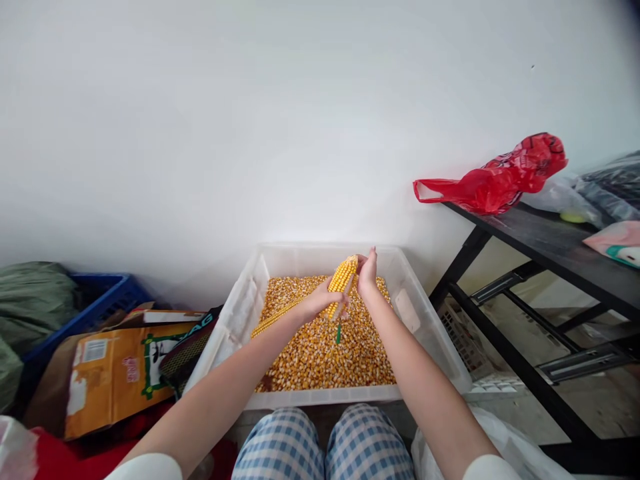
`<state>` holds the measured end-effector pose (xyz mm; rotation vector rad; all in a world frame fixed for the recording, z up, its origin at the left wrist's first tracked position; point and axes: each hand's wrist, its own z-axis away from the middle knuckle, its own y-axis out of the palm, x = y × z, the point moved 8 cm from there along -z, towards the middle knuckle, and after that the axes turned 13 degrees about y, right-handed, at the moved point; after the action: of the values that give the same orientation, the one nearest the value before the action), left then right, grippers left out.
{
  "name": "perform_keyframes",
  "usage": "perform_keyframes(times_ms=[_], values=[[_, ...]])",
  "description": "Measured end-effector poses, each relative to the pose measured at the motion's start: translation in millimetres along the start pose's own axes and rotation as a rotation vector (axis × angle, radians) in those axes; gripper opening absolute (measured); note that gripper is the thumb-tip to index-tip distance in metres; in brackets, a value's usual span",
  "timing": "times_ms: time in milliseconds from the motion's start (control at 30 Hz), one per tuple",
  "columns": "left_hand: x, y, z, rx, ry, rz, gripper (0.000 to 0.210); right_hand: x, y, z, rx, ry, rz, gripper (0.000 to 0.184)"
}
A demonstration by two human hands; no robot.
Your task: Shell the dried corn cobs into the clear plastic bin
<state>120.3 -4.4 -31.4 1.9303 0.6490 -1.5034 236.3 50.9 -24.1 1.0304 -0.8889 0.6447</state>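
Note:
My left hand (323, 299) is wrapped around the lower part of a yellow ear of corn (343, 280), tilted with its upper end to the right. A pale strip without kernels runs along its right side. At that upper end, my right hand (367, 272) grips the ear, its fingers partly hidden behind it. Below the ear, a small green object (339, 333) shows against the loose kernels (345, 363); its kind is unclear. Another ear of corn (277, 317) lies on the kernels, partly covered by my left forearm. A translucent plastic bin (430, 347) holds all the kernels.
A black table frame (500, 327) stands to the right, with a red plastic bag (510, 177) on top. Leftward lie an orange cardboard box (117, 373) and a blue crate (107, 313). The white wall (300, 133) rises behind the bin, and my knees (325, 443) are close to its front.

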Motion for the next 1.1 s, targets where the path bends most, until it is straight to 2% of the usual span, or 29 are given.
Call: perform_keyframes(times_ms=[100,167,233,333,400,467,567,700,767,833,900,1033,1100], values=[[4.5,-4.7,-2.4,-0.021,-0.013,-0.041,0.06,-7.3,2.3,-5.3,0.032,0.168,-0.047,0.06],[6.0,-12.4,-4.7,-0.061,0.017,-0.153,0.057,-10.1,8.2,-5.6,0.08,0.23,-0.058,0.059],[4.4,-22.5,-5.9,-0.11,0.068,-0.378,0.051,-14.5,12.2,-5.0,0.103,0.283,-0.081,0.058],[-0.7,-32.1,-5.4,-0.157,0.136,-0.767,0.049,-20.3,8.8,-4.6,0.039,0.314,-0.154,0.054],[0.2,-32.3,-5.1,-0.161,0.152,-0.849,0.05,-19.3,5.1,-4.0,-0.009,0.27,-0.186,0.051],[6.2,-29.3,-5.3,-0.15,0.122,-0.771,0.052,-14.6,3.9,-2.1,-0.024,0.191,-0.179,0.049],[15.7,-18.7,-4.8,-0.125,0.048,-0.514,0.056,-5.7,5.5,3.5,-0.013,0.063,-0.115,0.05],[17.0,-1.6,-2.3,-0.088,-0.013,-0.177,0.057,8.7,9.9,11.2,0.041,-0.111,-0.006,0.051],[16.5,2.7,-0.6,-0.067,-0.048,-0.076,0.052,11.3,10.8,10.1,0.091,-0.109,0.005,0.052],[15.9,3.9,0.5,-0.04,-0.075,-0.018,0.048,10.2,8.9,4.7,0.136,-0.047,-0.009,0.055],[15.1,3.6,0.7,-0.006,-0.087,0.003,0.045,12.9,-1.9,-2.6,0.08,-0.046,-0.014,0.057],[12.9,1.7,-1.9,0.041,-0.055,-0.06,0.039,26.1,-30.0,-9.0,-0.19,-0.225,0.034,0.05],[12.7,0.4,-4.3,0.052,-0.019,-0.142,0.038,21.4,-27.9,-11.9,-0.164,-0.188,0.023,0.048]])
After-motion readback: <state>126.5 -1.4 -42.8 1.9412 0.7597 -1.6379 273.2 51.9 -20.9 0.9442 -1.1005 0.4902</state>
